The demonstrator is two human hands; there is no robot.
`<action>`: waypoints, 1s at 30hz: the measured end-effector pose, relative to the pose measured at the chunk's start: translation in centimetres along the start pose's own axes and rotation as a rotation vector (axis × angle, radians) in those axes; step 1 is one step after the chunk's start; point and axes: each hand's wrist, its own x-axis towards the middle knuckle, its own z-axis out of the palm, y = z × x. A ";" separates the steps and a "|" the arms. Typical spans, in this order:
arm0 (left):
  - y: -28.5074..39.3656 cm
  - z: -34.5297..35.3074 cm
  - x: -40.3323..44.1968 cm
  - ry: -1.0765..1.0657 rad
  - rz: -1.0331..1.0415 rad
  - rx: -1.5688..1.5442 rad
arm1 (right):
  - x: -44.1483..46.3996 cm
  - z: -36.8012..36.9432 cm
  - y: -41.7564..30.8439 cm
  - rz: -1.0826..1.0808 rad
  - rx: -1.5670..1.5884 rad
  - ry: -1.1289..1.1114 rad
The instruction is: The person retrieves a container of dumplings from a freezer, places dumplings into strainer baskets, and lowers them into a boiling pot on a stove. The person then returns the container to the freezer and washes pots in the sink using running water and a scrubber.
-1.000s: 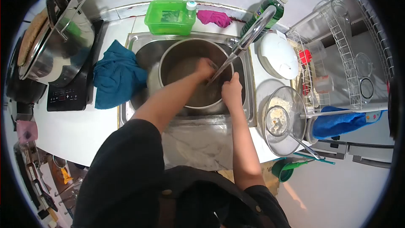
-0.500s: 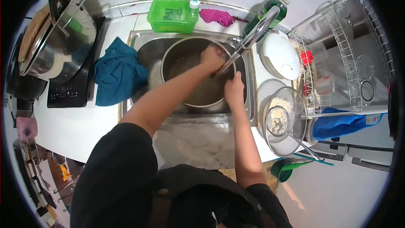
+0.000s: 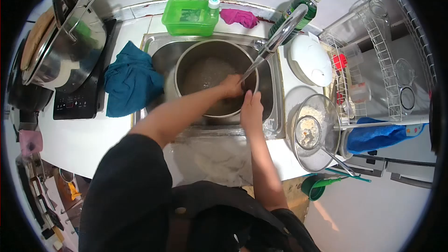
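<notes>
A large metal pot [image 3: 185,65] stands in the stainless steel sink [image 3: 158,49], with cloudy liquid inside. My left hand [image 3: 231,86] reaches into the pot, close to its right inner wall. Its fingertips are hard to make out there. My right hand [image 3: 252,106] is closed on the pot's near right rim. Over the pot leans the chrome faucet [image 3: 280,35], and what looks like a thin stream of water runs down from it beside my left hand.
Left of the sink lie a teal cloth [image 3: 131,81] and a black cooktop [image 3: 77,100]. Behind it are a green container [image 3: 186,16], a pink cloth [image 3: 239,17] and a dish soap bottle [image 3: 305,11]. A strainer [image 3: 309,133], white dishes [image 3: 310,60] and a dish rack [image 3: 382,56] stand right.
My left hand has moved from the far side of the pot toward the near right wall. My right hand has shifted slightly left and nearer along the rim, and the pot has moved slightly left.
</notes>
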 end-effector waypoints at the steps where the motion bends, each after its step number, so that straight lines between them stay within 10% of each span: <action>1: -0.6 -0.4 0.0 -0.149 0.027 0.120 | -0.9 0.2 0.6 0.015 -0.010 -0.067; 7: -8.6 -1.4 2.2 -0.509 0.066 0.781 | -3.7 -0.9 0.6 0.084 0.058 -0.387; 10: -18.5 4.3 3.5 -0.275 -0.034 0.458 | 0.4 -1.7 0.0 0.188 0.247 -0.265; 15: -6.1 -1.1 0.7 -1.060 -0.368 0.015 | 6.0 -2.0 0.0 0.317 0.663 -0.283; 22: 6.2 -9.6 -5.1 -0.406 0.090 -0.723 | 7.4 -0.3 2.1 0.314 0.787 -0.477; 26: 3.4 -5.5 -0.4 0.713 0.034 -0.383 | 8.4 -0.3 3.6 0.310 0.647 -0.515; 30: 0.7 -2.4 -3.4 0.040 0.131 -0.334 | 9.4 -1.5 0.6 0.291 0.096 -0.369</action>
